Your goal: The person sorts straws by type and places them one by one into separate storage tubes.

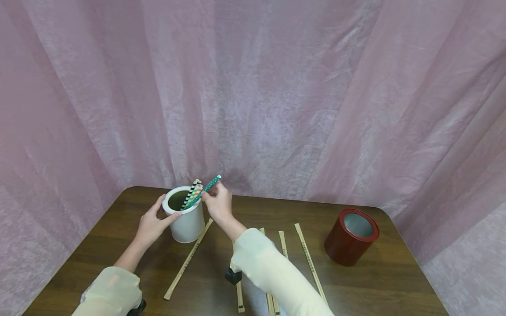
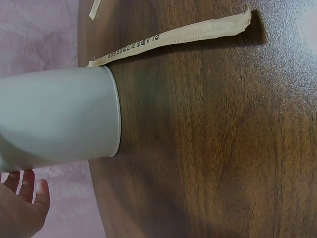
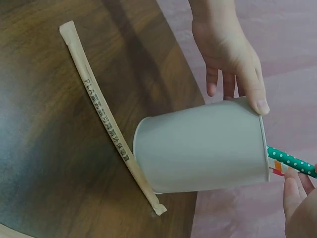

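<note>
A white canister (image 1: 187, 226) stands upright at the back left of the table. My left hand (image 1: 154, 221) holds it by the rim, thumb at the front and fingers around the left side. Several patterned paper straws (image 1: 190, 193) lean inside against the rim, one striped black and white. Over the right side of the mouth, my right hand (image 1: 219, 204) pinches a green straw with white dots (image 1: 213, 181). That straw slants with its lower end in the canister. The right wrist view shows the green straw (image 3: 294, 161) sticking out past the rim beside an orange-patterned one.
A paper-wrapped straw (image 1: 187, 261) lies right beside the canister's base. More wrapped straws (image 1: 310, 259) lie across the middle of the wooden table, partly under my right sleeve. A dark red canister (image 1: 344, 245) stands on the right. Pink curtain (image 1: 269, 109) hangs behind the table.
</note>
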`<state>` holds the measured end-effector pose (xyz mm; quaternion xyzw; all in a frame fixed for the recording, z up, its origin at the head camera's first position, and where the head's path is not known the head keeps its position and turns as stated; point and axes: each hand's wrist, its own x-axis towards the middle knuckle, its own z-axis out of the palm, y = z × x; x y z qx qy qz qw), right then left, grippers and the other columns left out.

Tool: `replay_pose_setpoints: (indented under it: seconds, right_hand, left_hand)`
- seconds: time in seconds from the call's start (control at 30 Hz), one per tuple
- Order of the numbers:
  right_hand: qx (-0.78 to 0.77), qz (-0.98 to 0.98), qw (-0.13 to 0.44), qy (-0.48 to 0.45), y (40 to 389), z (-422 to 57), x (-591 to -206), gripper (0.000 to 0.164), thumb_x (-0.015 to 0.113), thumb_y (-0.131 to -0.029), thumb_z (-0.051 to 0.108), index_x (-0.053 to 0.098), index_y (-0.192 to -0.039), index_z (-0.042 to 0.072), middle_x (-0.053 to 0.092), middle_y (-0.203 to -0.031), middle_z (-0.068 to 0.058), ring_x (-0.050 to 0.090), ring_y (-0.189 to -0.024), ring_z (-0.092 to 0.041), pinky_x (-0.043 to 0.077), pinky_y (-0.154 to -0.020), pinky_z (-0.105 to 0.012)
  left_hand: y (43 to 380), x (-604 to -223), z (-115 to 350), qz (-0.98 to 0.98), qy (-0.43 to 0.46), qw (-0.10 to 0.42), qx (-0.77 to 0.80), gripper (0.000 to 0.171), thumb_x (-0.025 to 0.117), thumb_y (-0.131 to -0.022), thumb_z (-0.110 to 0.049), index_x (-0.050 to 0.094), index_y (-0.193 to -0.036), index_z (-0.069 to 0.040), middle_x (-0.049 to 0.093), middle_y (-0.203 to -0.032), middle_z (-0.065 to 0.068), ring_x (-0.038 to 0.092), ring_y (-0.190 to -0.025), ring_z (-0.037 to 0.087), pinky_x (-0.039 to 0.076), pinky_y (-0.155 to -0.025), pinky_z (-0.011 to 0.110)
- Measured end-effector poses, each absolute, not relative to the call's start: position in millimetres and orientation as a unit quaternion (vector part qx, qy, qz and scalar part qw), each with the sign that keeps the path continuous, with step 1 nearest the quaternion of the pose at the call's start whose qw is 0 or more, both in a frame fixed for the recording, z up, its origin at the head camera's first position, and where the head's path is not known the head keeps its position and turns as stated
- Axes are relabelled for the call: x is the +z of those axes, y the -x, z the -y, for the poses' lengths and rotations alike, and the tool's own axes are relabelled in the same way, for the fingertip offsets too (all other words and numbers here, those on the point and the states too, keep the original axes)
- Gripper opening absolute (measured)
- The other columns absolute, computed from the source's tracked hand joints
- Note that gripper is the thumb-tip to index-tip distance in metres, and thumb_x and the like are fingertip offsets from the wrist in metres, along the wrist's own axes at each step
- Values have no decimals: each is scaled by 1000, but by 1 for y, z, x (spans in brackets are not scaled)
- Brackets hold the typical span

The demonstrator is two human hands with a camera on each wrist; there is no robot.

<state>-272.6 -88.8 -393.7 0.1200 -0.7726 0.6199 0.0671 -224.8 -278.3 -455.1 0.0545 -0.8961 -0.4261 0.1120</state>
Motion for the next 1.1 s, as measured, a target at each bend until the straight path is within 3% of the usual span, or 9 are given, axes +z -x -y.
replay_pose_setpoints:
  seconds: [0.23,0.4,0.53,0.77,1.1]
  right_hand:
    - [631,766,24,-120,268,89,-399,9,58,-82,11,60,-88,4,65,-73,-8,55,-57,-4,46,-53,-18]
    - [653,747,-25,-122,267,86,-404,17,56,-84,14,61,-93,1,66,-78,-13,65,-65,-17,53,-60,-29]
    - [662,740,-50,-107,269,82,-411,18,56,-84,14,61,-92,-1,67,-79,-16,66,-71,-27,53,-59,-29]
    - [667,738,-58,-90,273,71,-419,15,59,-81,13,61,-88,0,65,-75,-13,61,-57,-12,53,-56,-30]
    - [676,728,-79,-81,277,47,-428,20,61,-81,14,59,-94,0,65,-83,-16,60,-58,-12,53,-56,-29]
  left_hand:
    - [225,-457,279,895,-52,114,-428,86,61,-77,-48,17,-142,-13,40,-132,24,37,-121,38,32,-92,56]
    - [226,-458,278,895,-54,120,-426,85,62,-77,-48,19,-142,-12,41,-132,24,39,-120,38,33,-91,55]
    - [226,-457,278,895,-55,122,-426,85,63,-76,-47,20,-141,-12,39,-134,24,37,-122,39,32,-93,56]
    - [224,-455,277,895,-54,125,-425,85,63,-76,-46,20,-141,-11,40,-133,24,36,-122,40,30,-94,57]
    - [224,-456,278,894,-54,124,-426,85,63,-76,-47,20,-142,-12,42,-131,24,38,-120,38,31,-93,55]
